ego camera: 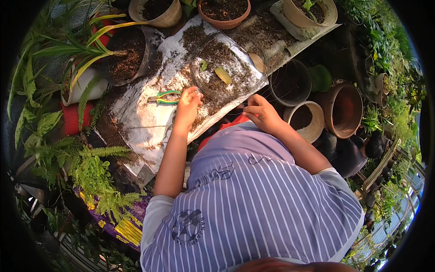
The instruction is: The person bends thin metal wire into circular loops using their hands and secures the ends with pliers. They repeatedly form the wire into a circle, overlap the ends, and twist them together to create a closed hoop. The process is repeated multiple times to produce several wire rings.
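My left hand (189, 103) is above the soil-strewn white sheet (149, 119), its fingertips pinched together around something small and thin, likely wire. Just left of it lie pliers with green and yellow handles (166, 97), jaws to the left. My right hand (259, 110) is past the sheet's near edge, fingers curled; thin strands run near it, but whether it grips one I cannot tell. A loose coil of thin wire (193, 73) rests on the sheet beyond my hands, around a yellowish leaf (223, 76) and scattered soil.
A dark pot with a long-leaved plant (127, 64) stands at the left. Along the back are a terracotta pot (226, 23) and a beige pot (163, 17). Several pots, including a brown one (345, 110), stand at the right. Another person (353, 153) is farther right. Ferns (102, 151) hang at the left.
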The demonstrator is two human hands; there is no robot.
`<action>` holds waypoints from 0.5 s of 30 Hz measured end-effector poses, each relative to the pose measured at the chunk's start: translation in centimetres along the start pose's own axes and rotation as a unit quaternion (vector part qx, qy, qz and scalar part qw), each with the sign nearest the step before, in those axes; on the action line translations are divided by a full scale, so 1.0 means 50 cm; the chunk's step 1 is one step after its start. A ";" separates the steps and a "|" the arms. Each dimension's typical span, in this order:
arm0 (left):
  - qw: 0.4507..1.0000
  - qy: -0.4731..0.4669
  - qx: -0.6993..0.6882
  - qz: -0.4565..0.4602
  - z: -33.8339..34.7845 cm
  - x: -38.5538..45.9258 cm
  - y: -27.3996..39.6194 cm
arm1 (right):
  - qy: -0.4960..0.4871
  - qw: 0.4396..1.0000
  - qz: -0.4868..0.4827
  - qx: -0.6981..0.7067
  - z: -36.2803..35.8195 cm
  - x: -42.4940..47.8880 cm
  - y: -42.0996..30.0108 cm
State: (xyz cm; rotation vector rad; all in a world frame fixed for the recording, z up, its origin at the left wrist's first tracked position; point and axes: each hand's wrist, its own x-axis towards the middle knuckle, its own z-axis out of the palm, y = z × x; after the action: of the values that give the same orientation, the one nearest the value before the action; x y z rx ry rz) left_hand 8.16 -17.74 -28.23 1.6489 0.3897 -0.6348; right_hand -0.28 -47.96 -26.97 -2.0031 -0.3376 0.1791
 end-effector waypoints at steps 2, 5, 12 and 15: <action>0.993 0.093 -0.023 0.070 0.000 -0.010 0.001 | -0.022 0.997 0.022 0.072 -0.017 0.040 -0.011; 0.976 0.183 0.001 0.114 -0.026 -0.045 0.025 | -0.045 0.996 0.009 0.070 -0.043 0.099 -0.026; 0.987 0.156 -0.024 0.042 -0.064 -0.126 -0.045 | -0.036 0.999 -0.011 0.012 -0.084 0.215 -0.001; 0.994 0.093 -0.034 -0.044 -0.050 -0.158 -0.062 | -0.060 0.959 0.171 0.217 -0.088 0.252 -0.011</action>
State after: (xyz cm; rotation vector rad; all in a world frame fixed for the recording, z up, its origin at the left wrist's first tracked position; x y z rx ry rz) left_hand 0.58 -13.94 -25.68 1.6374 0.6156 -0.5299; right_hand 12.77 -47.54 -24.24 -1.6018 -0.0153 0.5471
